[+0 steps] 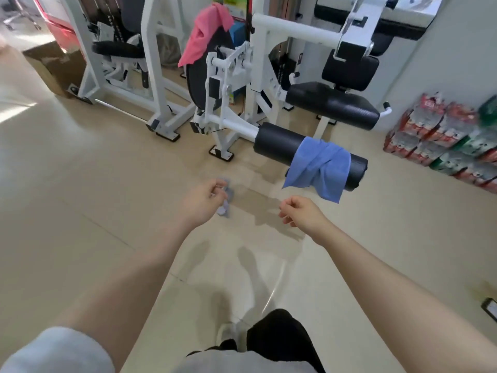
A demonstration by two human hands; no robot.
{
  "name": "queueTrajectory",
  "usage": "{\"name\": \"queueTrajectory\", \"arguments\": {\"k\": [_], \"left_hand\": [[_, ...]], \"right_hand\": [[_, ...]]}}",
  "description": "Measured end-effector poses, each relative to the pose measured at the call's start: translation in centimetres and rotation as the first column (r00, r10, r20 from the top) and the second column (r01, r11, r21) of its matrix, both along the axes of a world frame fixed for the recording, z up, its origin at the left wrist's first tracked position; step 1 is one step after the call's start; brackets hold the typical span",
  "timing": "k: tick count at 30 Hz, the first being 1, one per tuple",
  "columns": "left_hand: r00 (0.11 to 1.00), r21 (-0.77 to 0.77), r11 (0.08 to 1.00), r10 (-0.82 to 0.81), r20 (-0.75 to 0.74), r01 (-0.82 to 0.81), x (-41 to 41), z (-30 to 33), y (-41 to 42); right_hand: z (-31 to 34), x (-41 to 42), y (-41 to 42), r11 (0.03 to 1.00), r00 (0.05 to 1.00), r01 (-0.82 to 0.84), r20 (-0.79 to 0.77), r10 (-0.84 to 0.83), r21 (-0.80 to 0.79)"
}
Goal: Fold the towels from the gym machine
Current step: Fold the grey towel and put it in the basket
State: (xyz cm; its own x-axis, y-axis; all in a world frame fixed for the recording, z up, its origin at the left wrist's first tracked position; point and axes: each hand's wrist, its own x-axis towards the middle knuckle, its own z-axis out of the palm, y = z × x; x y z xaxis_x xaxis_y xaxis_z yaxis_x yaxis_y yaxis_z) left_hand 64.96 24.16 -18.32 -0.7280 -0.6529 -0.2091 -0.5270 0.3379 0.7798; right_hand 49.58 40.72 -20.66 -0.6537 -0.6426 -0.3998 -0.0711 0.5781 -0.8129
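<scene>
Towels hang on the gym machine [269, 76]: a blue towel [317, 168] draped over the black roller pad [279, 144] at one o'clock, a pink towel [204, 33] over the backrest at twelve. The left hand [201, 203] pinches a small crumpled greyish cloth [227, 197], blurred and hard to make out. The right hand [301, 214] has loosely curled fingers holding nothing. Wrapped drink packs [443, 133] at three o'clock are cut off by the edge.

Shrink-wrapped bottle packs [443, 135] stacked along right wall; cardboard box [57, 67] on floor, far left.
</scene>
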Motion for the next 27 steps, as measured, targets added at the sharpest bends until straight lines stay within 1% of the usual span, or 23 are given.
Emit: {"name": "queueTrajectory", "arguments": {"k": [5,11,13,17,19,21,23,25,27], "left_hand": [[0.998,0.048,0.997,0.059,-0.023,-0.058,-4.1,-1.2,-5.5],[0.977,0.116,0.97,0.215,0.01,-0.215,-11.2,-4.3,-13.2],[0.959,0.124,0.951,0.28,0.042,-0.283,-13.7,-5.9,-15.8],[0.911,0.158,0.899,0.393,0.121,-0.409,-17.3,-9.8,-19.6],[0.861,0.16,0.847,0.485,0.153,-0.506,-18.2,-12.3,-21.0],[0.824,0.148,0.814,0.533,0.192,-0.561,-18.7,-15.2,-22.3],[0.814,0.121,0.814,0.535,0.227,-0.568,-19.0,-18.6,-23.8],[0.801,0.096,0.81,0.543,0.252,-0.579,-19.2,-23.0,-25.3],[0.786,0.075,0.803,0.552,0.278,-0.591,-19.2,-28.4,-26.5]], "right_hand": [[-1.4,-6.2,-6.6,0.998,0.998,-0.064,-0.004,0.064,0.03],[-5.0,-15.6,-17.5,0.956,0.963,-0.266,-0.001,0.268,0.123],[-6.9,-18.3,-21.2,0.921,0.937,-0.345,0.004,0.35,0.183],[-11.2,-21.9,-27.4,0.81,0.849,-0.513,0.03,0.527,0.284],[-13.9,-22.7,-30.4,0.757,0.801,-0.567,0.005,0.598,0.326],[-16.8,-22.9,-32.9,0.701,0.762,-0.611,0.034,0.647,0.367],[-21.1,-22.9,-35.1,0.641,0.712,-0.671,0.082,0.698,0.371],[-26.4,-22.8,-37.1,0.59,0.669,-0.702,0.085,0.738,0.398],[-32.7,-22.7,-38.8,0.579,0.658,-0.702,0.068,0.75,0.415]]}}
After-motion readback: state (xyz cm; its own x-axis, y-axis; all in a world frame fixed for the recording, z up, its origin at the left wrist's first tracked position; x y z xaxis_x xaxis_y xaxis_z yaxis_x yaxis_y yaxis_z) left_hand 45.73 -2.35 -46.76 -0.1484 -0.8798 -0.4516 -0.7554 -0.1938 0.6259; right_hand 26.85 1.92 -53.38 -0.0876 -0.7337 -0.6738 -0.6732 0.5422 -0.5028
